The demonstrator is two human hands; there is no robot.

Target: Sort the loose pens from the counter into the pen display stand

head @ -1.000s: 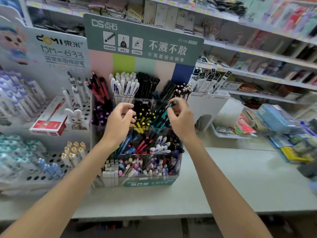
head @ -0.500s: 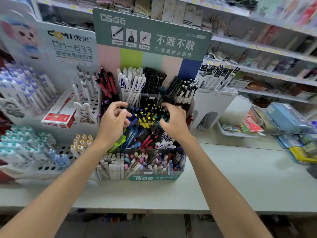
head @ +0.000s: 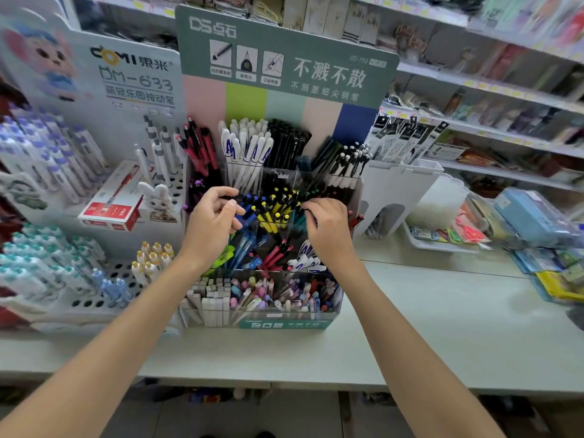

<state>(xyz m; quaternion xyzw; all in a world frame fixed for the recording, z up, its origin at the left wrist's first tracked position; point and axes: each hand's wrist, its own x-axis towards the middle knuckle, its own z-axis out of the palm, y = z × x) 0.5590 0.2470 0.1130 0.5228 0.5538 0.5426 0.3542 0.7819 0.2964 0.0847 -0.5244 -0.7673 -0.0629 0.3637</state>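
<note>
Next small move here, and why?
Probably: right hand lets its teal pen go into the display stand middle row, right of the yellow pens. Its curled fingers sit low among teal caps there, so the pen looks seated. Whether the left hand holds anything is unclear.

A red-and-white box (head: 110, 207) lies just left of the rabbit figurine (head: 157, 197). White-and-grey pens (head: 161, 156) stand in a white perforated rack (head: 104, 298) behind the figurine, and yellow-capped pens (head: 153, 257) stand in the same rack in front of it. Well to the figurine's right stand a white holder (head: 398, 188) of packaged refills (head: 401, 137), then a white tray (head: 439, 245) and blue packs (head: 531, 216); stocked wall shelves (head: 474, 121) run behind.
</note>
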